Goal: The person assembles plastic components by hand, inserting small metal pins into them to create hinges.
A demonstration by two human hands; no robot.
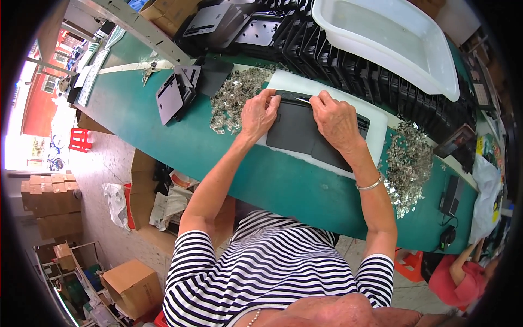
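Note:
A dark grey plastic panel with a black slotted strip along its far edge lies flat on a white foam pad. My left hand is closed at the panel's far left corner, thumb and fingers pinched on its edge. Over the far edge, my right hand is closed on a thin silvery pointed tool, its tip toward the left hand. The tool's kind is hidden by my fingers. Loose small metal clips are heaped on both sides, a left pile and a right pile.
Black plastic housings stand in a long row behind the pad, under a white tub. Grey-and-black panels and keys lie left on the green table. Another person sits at the right.

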